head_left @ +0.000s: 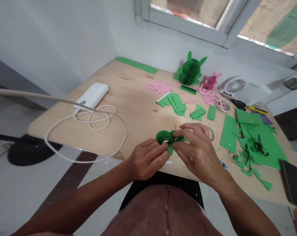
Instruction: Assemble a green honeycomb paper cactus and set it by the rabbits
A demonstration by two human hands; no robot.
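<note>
A small green layered paper piece (163, 136) is held between both hands over the front edge of the table. My left hand (148, 159) pinches its left and lower side, fingers folded together. My right hand (196, 149) grips its right side with thumb and fingertips, palm turned down. The fingertips of both hands nearly meet at the middle of the piece, and part of it is hidden behind them. A roll of tape (210, 133) lies partly behind my right hand. Beyond the hands are stacked green paper strips (176, 102) and a white pen (163, 97).
On the wooden table (133, 98) stand a green paper figure (189, 72), a pink one (211, 81) and a fan (235, 86). Pink cutouts (159, 87), scissors (237, 104), a yellow cutter (257, 109), green sheets (228, 133), a phone (293, 183) and a white cabled power bank (94, 94) lie around.
</note>
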